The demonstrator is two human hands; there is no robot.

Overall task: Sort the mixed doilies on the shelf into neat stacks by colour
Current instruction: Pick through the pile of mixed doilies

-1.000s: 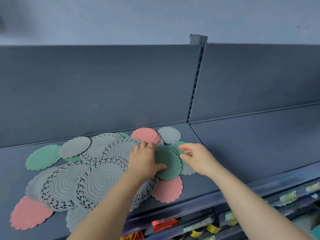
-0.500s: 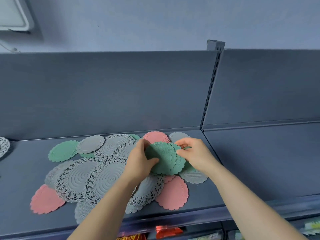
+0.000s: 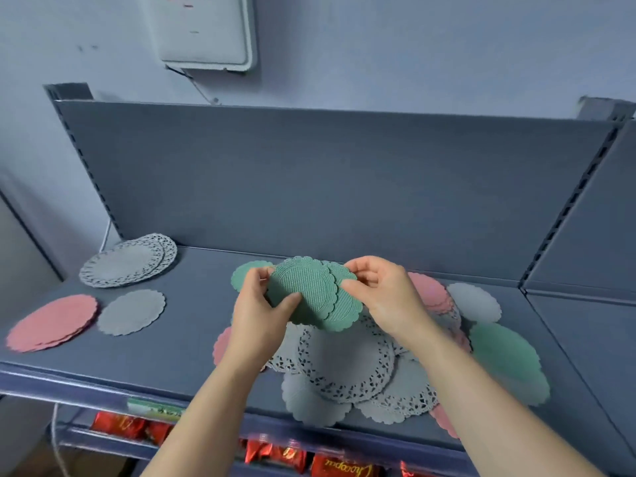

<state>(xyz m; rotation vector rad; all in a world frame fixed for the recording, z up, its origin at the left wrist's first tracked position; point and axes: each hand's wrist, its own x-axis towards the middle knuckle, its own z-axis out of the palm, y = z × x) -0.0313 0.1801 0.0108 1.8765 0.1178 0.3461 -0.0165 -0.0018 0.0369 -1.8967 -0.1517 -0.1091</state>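
While the mixed pile [image 3: 347,366] lies across the right half of the shelf [image 3: 192,339], both hands hold a fanned bunch of green doilies [image 3: 309,294] just above it. The left hand [image 3: 261,315] pinches its left rim and the right hand [image 3: 385,294] pinches its right rim. The step looks like gathering the greens. A pink stack [image 3: 51,321], a plain grey doily [image 3: 132,311] and a lacy grey stack [image 3: 127,266] sit toward the shelf's left end. Next, the bunch likely needs squaring up and a bare spot of its own.

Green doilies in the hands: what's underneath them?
Grey lacy doilies, with a pink doily peeking out. Whatever lies directly beneath the green doilies is covered.
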